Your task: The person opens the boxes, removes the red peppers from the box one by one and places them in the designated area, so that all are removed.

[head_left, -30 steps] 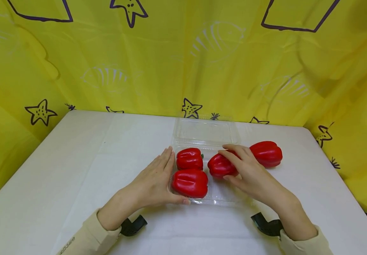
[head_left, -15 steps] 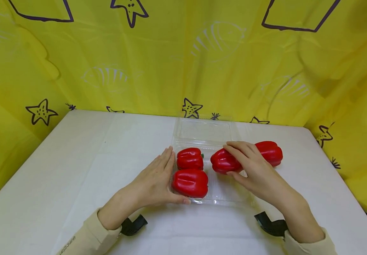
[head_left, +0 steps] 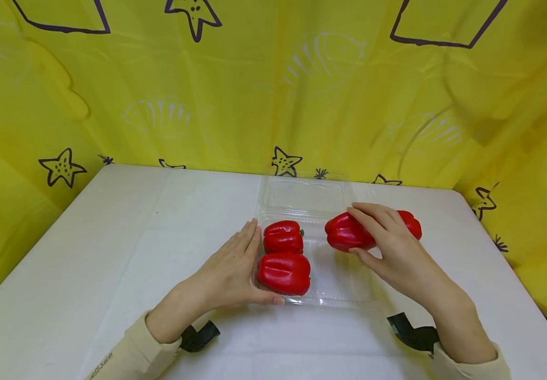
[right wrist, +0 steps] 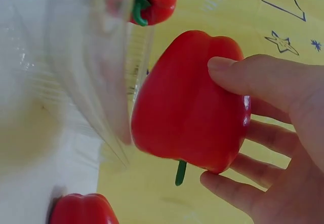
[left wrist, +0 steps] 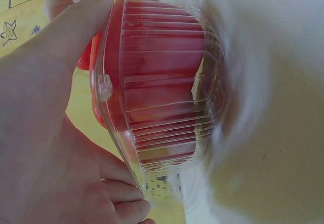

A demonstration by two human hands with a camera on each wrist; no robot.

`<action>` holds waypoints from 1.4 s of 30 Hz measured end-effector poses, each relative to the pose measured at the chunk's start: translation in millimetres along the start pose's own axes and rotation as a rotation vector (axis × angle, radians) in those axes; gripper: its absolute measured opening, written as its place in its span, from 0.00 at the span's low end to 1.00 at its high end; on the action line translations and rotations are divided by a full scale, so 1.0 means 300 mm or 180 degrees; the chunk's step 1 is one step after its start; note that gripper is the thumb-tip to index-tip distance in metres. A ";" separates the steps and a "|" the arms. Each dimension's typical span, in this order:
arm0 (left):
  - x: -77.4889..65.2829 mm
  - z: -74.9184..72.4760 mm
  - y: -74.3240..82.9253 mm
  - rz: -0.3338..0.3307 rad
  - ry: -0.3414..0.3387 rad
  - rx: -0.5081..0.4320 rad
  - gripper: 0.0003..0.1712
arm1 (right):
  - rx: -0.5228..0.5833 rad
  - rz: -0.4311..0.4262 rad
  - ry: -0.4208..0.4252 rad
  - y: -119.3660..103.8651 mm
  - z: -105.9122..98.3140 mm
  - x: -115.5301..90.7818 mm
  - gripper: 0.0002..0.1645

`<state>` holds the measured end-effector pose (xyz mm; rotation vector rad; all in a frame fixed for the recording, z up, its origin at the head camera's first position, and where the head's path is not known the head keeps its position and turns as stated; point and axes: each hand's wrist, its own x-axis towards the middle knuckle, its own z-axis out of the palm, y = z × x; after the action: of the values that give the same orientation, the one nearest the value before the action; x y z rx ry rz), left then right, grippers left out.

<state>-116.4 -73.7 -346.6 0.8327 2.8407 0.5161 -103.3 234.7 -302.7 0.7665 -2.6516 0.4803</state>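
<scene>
My right hand grips a red bell pepper above the right part of the clear plastic clamshell box. In the right wrist view, thumb and fingers hold this bell pepper from its sides, its green stem hanging free. Two more red bell peppers lie in the box's left half, a smaller one behind a larger one. My left hand rests along the box's left side, fingers straight and thumb at the front edge. The left wrist view shows the ribbed box wall beside this hand.
The box's lid lies folded back toward the yellow patterned curtain. Another red bell pepper sits on the white table to the right, partly hidden behind my right hand. Dark wrist mounts stick out near both sleeves.
My right hand has moved right and slightly back with its bell pepper, away from the two peppers in the box. The left hand and the box have stayed put.
</scene>
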 end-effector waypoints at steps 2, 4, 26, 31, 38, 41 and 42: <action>-0.001 0.000 0.001 -0.0005 -0.0004 -0.0004 0.74 | -0.0006 -0.0019 0.0059 0.003 -0.006 -0.001 0.46; -0.001 -0.001 0.001 -0.0009 -0.0005 -0.0003 0.74 | -0.0017 -0.0032 0.0120 0.005 -0.012 -0.003 0.46; 0.000 0.003 0.001 -0.0017 0.0034 0.0006 0.75 | -0.0166 0.0166 0.0334 0.062 -0.082 -0.018 0.48; -0.001 0.010 0.001 -0.0037 0.0016 -0.0029 0.74 | -0.0246 0.0232 0.0415 0.098 -0.092 -0.033 0.49; -0.002 0.013 0.000 -0.0062 0.0034 -0.0021 0.74 | -0.0340 0.0263 0.0588 0.149 -0.100 -0.058 0.48; -0.002 0.012 0.001 -0.0054 0.0046 -0.0006 0.74 | -0.0340 0.0292 0.0653 0.168 -0.107 -0.066 0.47; -0.001 0.011 0.001 -0.0051 0.0047 -0.0002 0.74 | -0.0334 0.0312 0.0674 0.175 -0.110 -0.070 0.47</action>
<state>-115.1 -72.7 -349.5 0.8085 2.8581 0.5231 -108.7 299.3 -293.9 0.5252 -2.5018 0.4186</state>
